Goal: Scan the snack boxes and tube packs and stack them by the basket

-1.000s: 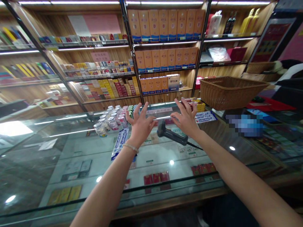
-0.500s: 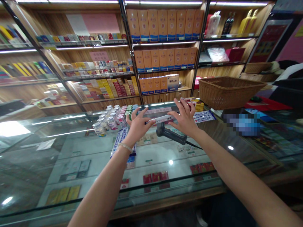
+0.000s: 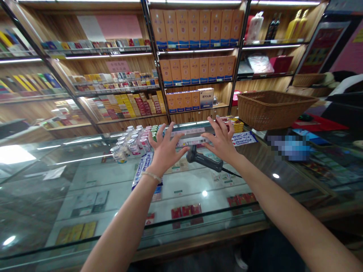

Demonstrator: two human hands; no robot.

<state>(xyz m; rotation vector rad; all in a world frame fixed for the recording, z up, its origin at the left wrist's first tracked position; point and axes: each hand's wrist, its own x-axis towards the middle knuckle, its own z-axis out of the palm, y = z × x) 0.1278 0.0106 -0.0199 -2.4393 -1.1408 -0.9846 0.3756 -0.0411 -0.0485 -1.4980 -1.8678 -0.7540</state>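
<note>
A slim, white box-shaped item (image 3: 193, 141) lies on the glass counter between my two hands, just behind a dark handheld barcode scanner (image 3: 208, 161). My left hand (image 3: 165, 151) is open at the item's left end, thumb and fingers spread apart. On the other side my right hand (image 3: 222, 141) has its fingers stretched out, with thumb and forefinger apart around the item's right end. Whether they touch it is hard to see. Blue-and-white packets (image 3: 142, 170) sit left of my left wrist.
Small bottles (image 3: 130, 141) stand in rows at the left. A wicker basket (image 3: 272, 113) is at the back right, near more blue-and-white packets (image 3: 244, 138). The glass counter (image 3: 184, 181) shows packs inside. Shelves of orange boxes (image 3: 195, 28) line the wall.
My left hand has let go of the white item, its thumb and forefinger parting from a pinch. The item now sits flatter behind the scanner. My right hand has hardly moved.
</note>
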